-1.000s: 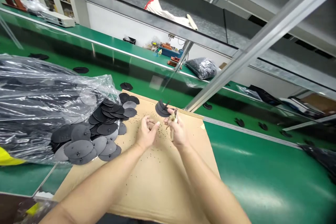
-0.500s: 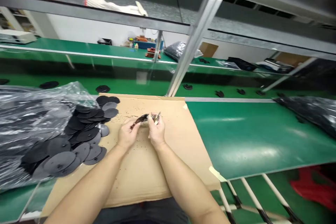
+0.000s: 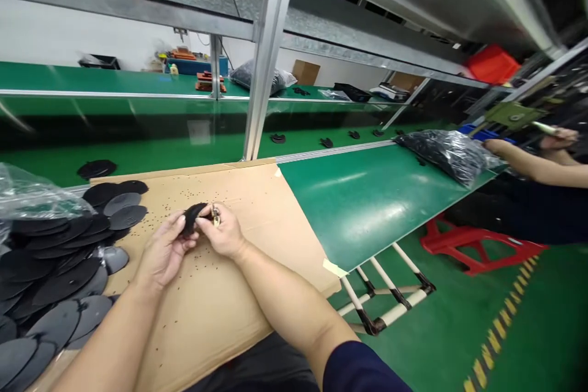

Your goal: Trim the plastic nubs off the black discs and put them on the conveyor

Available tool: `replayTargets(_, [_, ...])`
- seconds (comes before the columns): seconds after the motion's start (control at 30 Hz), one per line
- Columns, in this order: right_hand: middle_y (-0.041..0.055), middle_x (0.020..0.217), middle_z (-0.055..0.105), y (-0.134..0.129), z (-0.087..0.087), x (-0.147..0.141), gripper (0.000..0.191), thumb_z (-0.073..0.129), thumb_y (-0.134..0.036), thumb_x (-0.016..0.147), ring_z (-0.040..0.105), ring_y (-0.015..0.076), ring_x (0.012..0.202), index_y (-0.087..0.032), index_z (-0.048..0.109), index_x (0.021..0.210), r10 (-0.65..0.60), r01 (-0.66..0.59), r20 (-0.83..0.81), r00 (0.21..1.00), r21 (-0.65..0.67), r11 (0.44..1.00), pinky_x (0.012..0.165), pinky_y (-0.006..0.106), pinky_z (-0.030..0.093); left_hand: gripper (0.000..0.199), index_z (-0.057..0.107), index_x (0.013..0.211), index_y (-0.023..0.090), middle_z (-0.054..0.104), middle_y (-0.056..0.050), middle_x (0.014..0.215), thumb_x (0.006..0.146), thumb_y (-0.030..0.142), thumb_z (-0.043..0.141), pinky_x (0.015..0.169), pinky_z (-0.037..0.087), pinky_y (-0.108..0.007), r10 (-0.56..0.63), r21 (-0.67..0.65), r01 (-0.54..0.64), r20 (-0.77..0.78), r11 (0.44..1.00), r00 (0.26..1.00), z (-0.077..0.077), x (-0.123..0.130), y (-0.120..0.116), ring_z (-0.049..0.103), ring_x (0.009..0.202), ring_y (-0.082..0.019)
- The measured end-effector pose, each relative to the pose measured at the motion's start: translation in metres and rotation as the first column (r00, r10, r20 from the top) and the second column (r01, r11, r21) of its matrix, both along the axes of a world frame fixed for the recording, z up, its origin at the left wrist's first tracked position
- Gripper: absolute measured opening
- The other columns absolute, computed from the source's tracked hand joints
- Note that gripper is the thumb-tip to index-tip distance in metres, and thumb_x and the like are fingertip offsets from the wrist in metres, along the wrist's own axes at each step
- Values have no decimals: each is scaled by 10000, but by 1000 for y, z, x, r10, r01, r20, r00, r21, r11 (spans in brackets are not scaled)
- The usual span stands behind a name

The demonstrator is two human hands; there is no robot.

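Over the cardboard sheet (image 3: pixel 239 196), my left hand (image 3: pixel 168 251) grips a black disc-like piece (image 3: pixel 193 218), which looks curved between the fingers. Beside it my right hand (image 3: pixel 223 231) pinches a small brass-coloured metal tool (image 3: pixel 215 215) close to the piece's right edge; its fingertips also touch the piece. The exact shape of the tool is too small to tell. Many small dark specks lie on the cardboard around both hands. Left of my left hand is a heap of black discs (image 3: pixel 68 275), partly under clear plastic (image 3: pixel 41 196).
A metal post (image 3: pixel 265 61) stands behind the cardboard. Black pieces (image 3: pixel 326 143) lie on the green strip beyond. A filled plastic bag (image 3: pixel 441 150) rests on the green table (image 3: pixel 349 196). At the right, another person's arms (image 3: pixel 537 162) are beside a red stool (image 3: pixel 478 245).
The view has swung right, bringing the other person and red stool into sight. The black piece now faces differently, and my left hand is turned with its palm more upward.
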State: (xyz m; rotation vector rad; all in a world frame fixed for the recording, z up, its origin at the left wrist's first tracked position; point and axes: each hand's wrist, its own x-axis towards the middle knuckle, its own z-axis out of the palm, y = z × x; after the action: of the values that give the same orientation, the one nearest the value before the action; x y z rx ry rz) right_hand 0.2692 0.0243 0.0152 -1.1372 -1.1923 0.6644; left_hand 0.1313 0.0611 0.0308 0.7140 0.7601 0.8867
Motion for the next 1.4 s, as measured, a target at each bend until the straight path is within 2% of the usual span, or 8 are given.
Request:
replayTargets(0.17, [10,867,617,2,-3,-1,177,640,-342,770,600,147,807,-201,588,864,-59,56,82,995,27,998,816,288,495,206,649,876,139,671,-35,824,683,134,721,476,531,-164,23,-58,-27,-62,998,998,-6,0,4,620,638,-113])
replayTargets(0.37, [-5,853,579,6,-9,0,353,683,-361,724,571,126,710,-196,562,1011,-236,243,63,970,-160,957,730,279,505,265,615,891,185,681,0,857,660,177,745,472,523,-177,204,80,-200,-50,977,978,-5,3,2,631,658,-119])
replayTargets(0.57, [4,812,582,3,-6,1,231,593,-358,790,567,155,764,-190,548,941,-182,233,234,955,-209,950,770,310,488,296,536,918,179,663,-27,719,673,205,700,421,440,-189,218,47,-219,17,975,976,1,1,2,621,554,-149])
replayTargets(0.67, [51,919,600,0,-1,5,360,627,-420,768,577,192,845,-177,537,1018,-203,278,349,915,-179,944,814,352,489,262,499,903,178,628,-18,643,694,191,655,404,394,-189,234,-42,-232,62,972,970,3,-1,4,565,473,-129])
replayTargets(0.73, [96,1063,590,0,1,9,535,697,-395,703,560,240,991,-168,510,1150,-162,242,462,872,-118,963,900,398,469,240,477,872,178,607,-14,614,700,194,644,397,372,-190,257,-89,-249,87,964,962,3,-2,7,539,450,-122])
replayTargets(0.83, [119,1102,589,0,-1,12,512,604,-320,796,544,260,1040,-161,488,1269,-12,65,638,770,-60,996,950,430,447,248,463,846,181,592,-7,608,704,222,661,388,342,-181,275,-124,-263,93,957,957,3,-3,11,524,447,-112])
replayTargets(0.97, [130,1060,621,0,-2,9,477,495,-296,878,572,261,985,-146,471,1330,-44,68,745,665,-2,998,931,435,466,298,472,835,175,587,-3,614,679,262,710,386,319,-172,263,-114,-253,85,961,961,3,-4,11,521,455,-99])
replayTargets(1.4, [104,1065,684,0,-5,9,386,512,-338,880,642,235,943,-169,568,1222,-102,82,768,632,65,995,885,365,520,388,474,865,180,584,14,599,635,316,754,374,301,-162,231,-82,-227,47,970,972,2,-3,9,500,428,-84])
